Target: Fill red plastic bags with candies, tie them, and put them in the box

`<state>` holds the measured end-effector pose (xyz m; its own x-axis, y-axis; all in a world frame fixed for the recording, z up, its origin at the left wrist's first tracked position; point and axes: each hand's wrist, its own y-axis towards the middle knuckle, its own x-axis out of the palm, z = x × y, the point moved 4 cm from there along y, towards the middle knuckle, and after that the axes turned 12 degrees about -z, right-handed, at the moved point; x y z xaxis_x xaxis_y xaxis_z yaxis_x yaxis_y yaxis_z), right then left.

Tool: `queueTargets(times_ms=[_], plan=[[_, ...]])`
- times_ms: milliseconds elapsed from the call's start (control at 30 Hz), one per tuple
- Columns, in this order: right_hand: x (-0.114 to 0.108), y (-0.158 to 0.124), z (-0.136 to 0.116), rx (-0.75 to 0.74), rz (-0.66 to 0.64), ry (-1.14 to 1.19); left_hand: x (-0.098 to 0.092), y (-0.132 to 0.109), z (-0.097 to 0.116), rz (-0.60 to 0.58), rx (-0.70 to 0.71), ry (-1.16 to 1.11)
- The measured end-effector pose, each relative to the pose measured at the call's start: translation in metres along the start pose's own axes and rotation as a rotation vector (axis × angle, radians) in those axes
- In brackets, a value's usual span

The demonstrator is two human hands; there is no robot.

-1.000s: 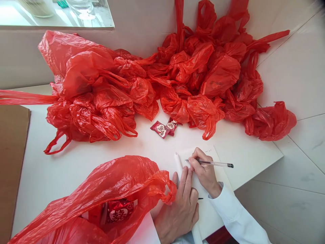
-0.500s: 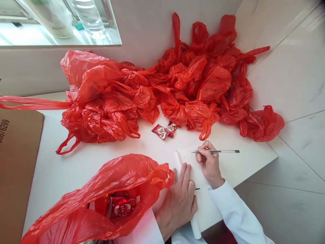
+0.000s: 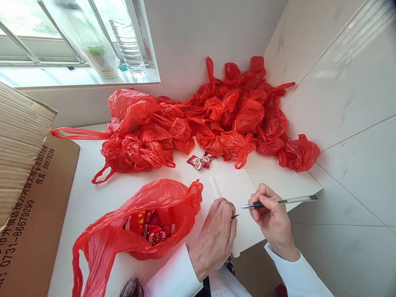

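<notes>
My right hand [image 3: 272, 214] is closed on a clear pen [image 3: 287, 201], held level above the near right edge of a sheet of white paper [image 3: 232, 187] on the white table [image 3: 93, 194]. My left hand [image 3: 216, 235] rests on the paper's near part with its fingers curled together; a small dark tip shows by its fingers. Just left of it lies an open red plastic bag [image 3: 148, 206] with red sweet packets [image 3: 154, 233] inside. Two loose red wrapped sweets [image 3: 200, 161] lie beyond the paper.
Several knotted red plastic bags [image 3: 216, 119] are heaped against the back wall and the tiled right wall. A brown cardboard box [image 3: 27, 198] with printed numbers stands at the left. Clear bottles [image 3: 128, 45] stand on the windowsill. The table ends close by on the right.
The view has tilted up and pulled back, showing the window and box. My right hand drew back toward me with the pen, off the sheet's top. My left fingers curled in.
</notes>
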<state>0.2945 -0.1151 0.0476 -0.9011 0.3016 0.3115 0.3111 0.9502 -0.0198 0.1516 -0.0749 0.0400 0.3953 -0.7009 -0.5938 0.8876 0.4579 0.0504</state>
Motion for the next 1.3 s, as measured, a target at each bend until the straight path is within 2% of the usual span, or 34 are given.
queueTargets(times_ms=[133,267,333,433,500,600,733,800,933,1033,1100,1133,1167,1233,1267,1300], plan=[[0.013,-0.018,-0.003,0.005,-0.071,-0.134,0.001,-0.008,0.011,-0.025,-0.022,0.052],[0.025,-0.024,-0.004,0.029,-0.201,-0.318,0.004,-0.014,0.019,-0.005,-0.015,0.230],[0.032,-0.026,-0.005,0.057,-0.235,-0.443,0.005,-0.019,0.019,-0.008,-0.031,0.288],[0.043,-0.028,-0.002,0.059,-0.248,-0.572,0.003,-0.033,0.010,0.018,-0.133,0.209],[0.053,-0.030,0.006,0.048,-0.299,-0.528,0.001,-0.044,0.003,0.051,-0.158,0.132],[0.064,-0.035,0.025,0.064,-0.385,-0.350,-0.004,-0.056,0.000,0.110,-0.106,0.035],[0.063,-0.042,0.041,0.071,-0.358,-0.184,-0.008,-0.061,0.005,0.133,-0.112,-0.080],[0.060,-0.043,0.045,0.082,-0.353,-0.137,-0.008,-0.058,0.009,0.137,-0.061,-0.110],[0.067,-0.040,0.038,0.090,-0.337,-0.108,-0.009,-0.051,0.017,0.189,0.044,-0.043],[0.071,-0.031,0.021,0.124,-0.267,-0.216,-0.016,-0.051,0.032,0.135,0.035,0.160],[0.059,-0.018,0.005,0.114,-0.142,-0.296,-0.030,-0.061,0.048,0.083,0.068,0.321],[0.046,-0.010,-0.003,0.083,-0.045,-0.322,-0.040,-0.069,0.056,0.078,0.099,0.385],[0.029,-0.002,-0.010,0.047,0.056,-0.356,-0.052,-0.080,0.062,0.104,0.107,0.455],[-0.012,0.016,-0.018,-0.011,0.215,-0.508,-0.077,-0.104,0.063,0.187,0.005,0.585],[-0.032,0.025,-0.016,0.026,0.222,-0.695,-0.087,-0.116,0.059,0.198,-0.039,0.632],[-0.050,0.033,-0.010,0.126,0.216,-0.961,-0.096,-0.128,0.052,0.228,-0.100,0.692]])
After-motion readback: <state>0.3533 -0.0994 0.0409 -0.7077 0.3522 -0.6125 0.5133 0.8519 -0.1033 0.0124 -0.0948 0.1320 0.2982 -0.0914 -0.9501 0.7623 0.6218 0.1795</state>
